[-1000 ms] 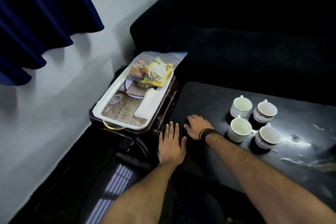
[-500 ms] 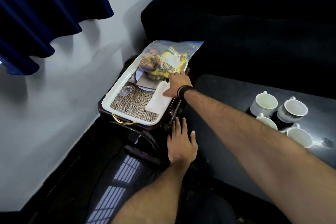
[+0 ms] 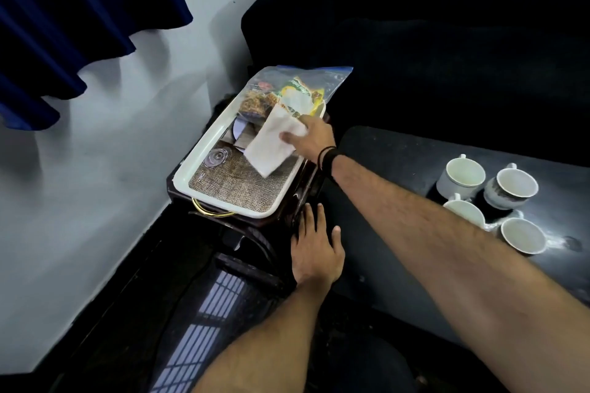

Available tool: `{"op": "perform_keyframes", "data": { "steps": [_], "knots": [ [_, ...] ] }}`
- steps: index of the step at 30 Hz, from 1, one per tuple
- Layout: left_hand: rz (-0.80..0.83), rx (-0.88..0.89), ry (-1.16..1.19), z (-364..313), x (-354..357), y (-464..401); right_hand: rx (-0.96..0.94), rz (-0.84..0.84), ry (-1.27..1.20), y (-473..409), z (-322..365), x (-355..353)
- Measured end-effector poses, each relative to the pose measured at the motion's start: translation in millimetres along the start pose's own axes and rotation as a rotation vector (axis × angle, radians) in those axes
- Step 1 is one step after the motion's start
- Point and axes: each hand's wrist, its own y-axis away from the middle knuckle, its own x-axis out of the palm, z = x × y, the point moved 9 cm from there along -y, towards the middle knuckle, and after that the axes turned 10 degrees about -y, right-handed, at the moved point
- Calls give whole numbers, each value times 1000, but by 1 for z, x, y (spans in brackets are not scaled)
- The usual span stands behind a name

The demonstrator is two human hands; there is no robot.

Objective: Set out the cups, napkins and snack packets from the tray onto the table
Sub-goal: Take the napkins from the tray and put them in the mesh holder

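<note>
Dark furniture fills the corner, and on a small stand by the pale wall sits the white tray [image 3: 204, 166]. We pinch the napkins [image 3: 271, 140] in our right hand [image 3: 314, 137], thumb on top and fingers closed underneath, so the stack hangs tilted just above the tray's woven mat [image 3: 236, 185]. They look light, soft and floppy, likely to fan apart, so we judge a firm grip near the middle edge is best. One zip bag of snack packets [image 3: 287, 92] lies at the tray's far end, also light and crinkly. Four cups [image 3: 464, 174] already stand together on the black table [image 3: 399, 163]. Our left hand [image 3: 316, 249] rests flat and empty, fingers spread, beside the stand.
</note>
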Motion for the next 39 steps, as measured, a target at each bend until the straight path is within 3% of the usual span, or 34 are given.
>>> {"op": "perform_keyframes", "data": {
  "steps": [4,6,10,14,16,24,30,39],
  "knots": [
    [-7,3,-31,0,-1,0,184,-245,-555,24,-45,-50],
    [-9,13,-49,-1,-2,-1,272,-301,-660,46,-83,-66],
    [-14,13,-70,-2,-3,0,338,-433,-425,103,-148,-101],
    [0,0,-66,-1,-1,1,185,-348,-9,138,-165,-113],
    [4,3,-68,-1,-1,1,112,-357,88,147,-166,-115],
    [21,2,-56,-1,0,0,-34,-529,205,180,-166,-116],
    [35,8,-46,-1,2,-1,23,-494,29,191,-174,-119],
    [-1,45,-116,-9,-10,9,-100,-527,-22,235,-122,-214]
  ]
}}
